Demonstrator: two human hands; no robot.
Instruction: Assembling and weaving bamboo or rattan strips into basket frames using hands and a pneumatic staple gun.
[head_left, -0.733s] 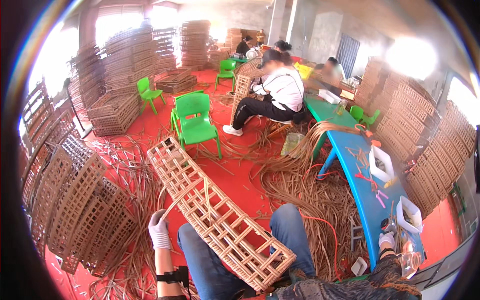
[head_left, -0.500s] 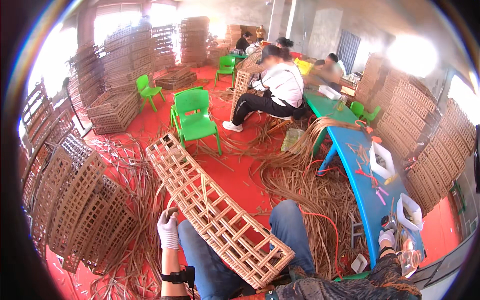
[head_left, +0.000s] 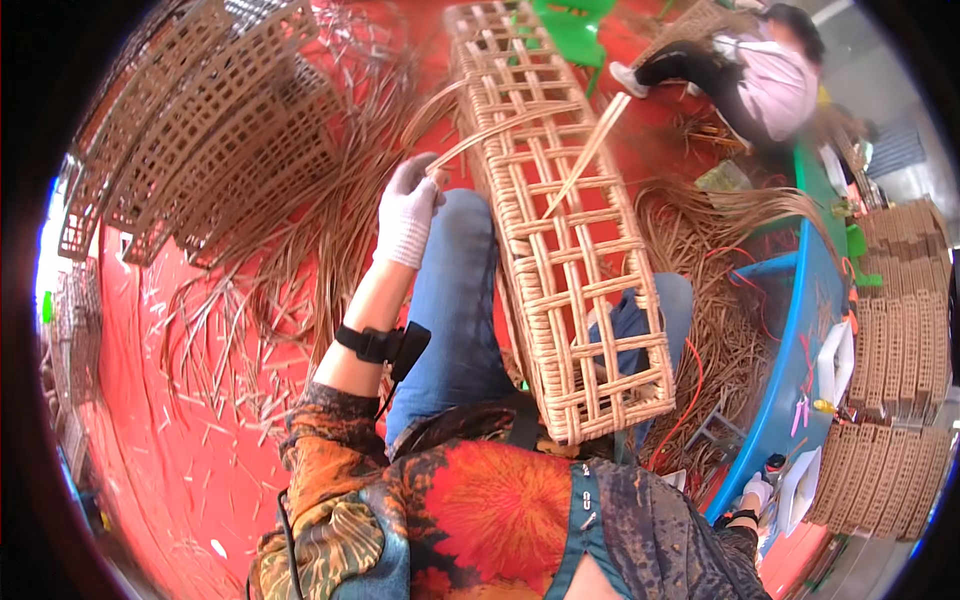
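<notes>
Wicker-weaving workshop, stacked woven lattice panels [head_left: 215, 130], loose cane strips [head_left: 250, 310] across red floor [head_left: 170, 450], seated co-worker [head_left: 760, 75]

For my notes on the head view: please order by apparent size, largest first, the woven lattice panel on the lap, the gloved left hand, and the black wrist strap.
1. Woven lattice panel, by far the largest.
2. Gloved left hand.
3. Black wrist strap, smallest.

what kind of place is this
Most likely a wicker or rattan weaving workshop. An open-lattice woven frame lies across the person's lap, with the gloved left hand pinching a cane strip. Loose cane strips litter the red floor, and finished woven panels are stacked alongside.
</notes>
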